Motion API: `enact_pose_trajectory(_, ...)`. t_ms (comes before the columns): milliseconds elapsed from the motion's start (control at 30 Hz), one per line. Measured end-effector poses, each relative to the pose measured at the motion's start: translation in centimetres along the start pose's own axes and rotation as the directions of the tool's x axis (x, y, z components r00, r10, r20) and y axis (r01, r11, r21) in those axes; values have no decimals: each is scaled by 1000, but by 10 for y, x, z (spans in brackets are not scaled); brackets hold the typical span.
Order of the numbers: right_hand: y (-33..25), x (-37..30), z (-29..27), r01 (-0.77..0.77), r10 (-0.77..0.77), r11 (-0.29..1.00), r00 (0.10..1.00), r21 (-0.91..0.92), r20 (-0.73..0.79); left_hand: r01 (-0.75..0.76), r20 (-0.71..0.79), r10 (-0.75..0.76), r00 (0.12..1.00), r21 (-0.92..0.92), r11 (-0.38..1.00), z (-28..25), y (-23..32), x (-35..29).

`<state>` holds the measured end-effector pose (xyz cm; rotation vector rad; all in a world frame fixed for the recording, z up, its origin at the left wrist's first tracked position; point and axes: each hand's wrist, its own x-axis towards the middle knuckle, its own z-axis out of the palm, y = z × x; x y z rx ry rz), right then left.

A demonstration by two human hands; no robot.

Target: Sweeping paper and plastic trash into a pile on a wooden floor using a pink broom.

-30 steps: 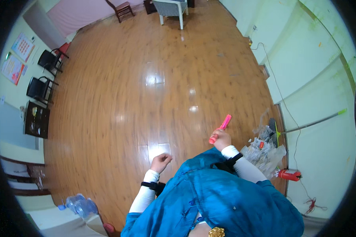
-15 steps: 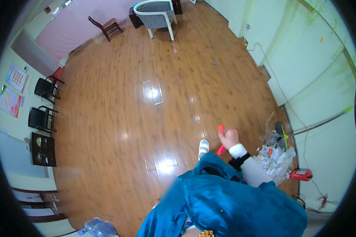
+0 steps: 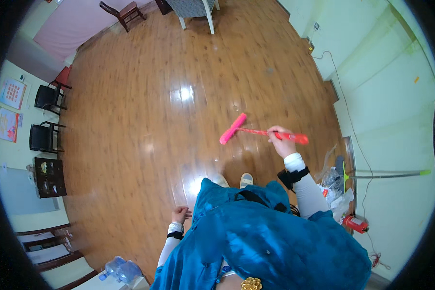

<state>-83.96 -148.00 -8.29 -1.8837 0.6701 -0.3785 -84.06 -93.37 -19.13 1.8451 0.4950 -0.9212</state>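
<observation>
My right hand [image 3: 282, 142] is wrapped round the red handle of a T-shaped cleaning brush [image 3: 234, 128] with a fuzzy pink head. The handle's thick grip pokes out to the right of my fist, and the head points left, over the wooden floor. To the left of my body hangs my left hand [image 3: 181, 214], holding nothing, its fingers loosely apart. Both wrists wear black bands over white sleeves. I have on a shiny teal garment, and light shoes [image 3: 246, 180] show below it.
By the right wall lie a pile of clear plastic waste [image 3: 334, 186], a green-handled broom [image 3: 386, 177] and a red fire extinguisher [image 3: 356, 223]. A cable runs along that wall. Black chairs [image 3: 47, 137] line the left wall; a grey armchair [image 3: 192, 8] stands far ahead. Clear jugs [image 3: 121, 270] sit lower left.
My right hand has lifted the brush forward and turned it, so its pink head now shows to the left. My left hand has come into view. The view has shifted slightly.
</observation>
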Motion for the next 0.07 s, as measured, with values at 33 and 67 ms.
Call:
enact_pose_trajectory(33,20,8,6,-8,8,1000,1000,-20,-3,21,-2,-21,1000,80,997,-3,2,9)
enact_pose_trajectory(67,24,12,11,1,-1,1000,1000,-24,3,19,-4,-19,1000,68,997,-3,11,22)
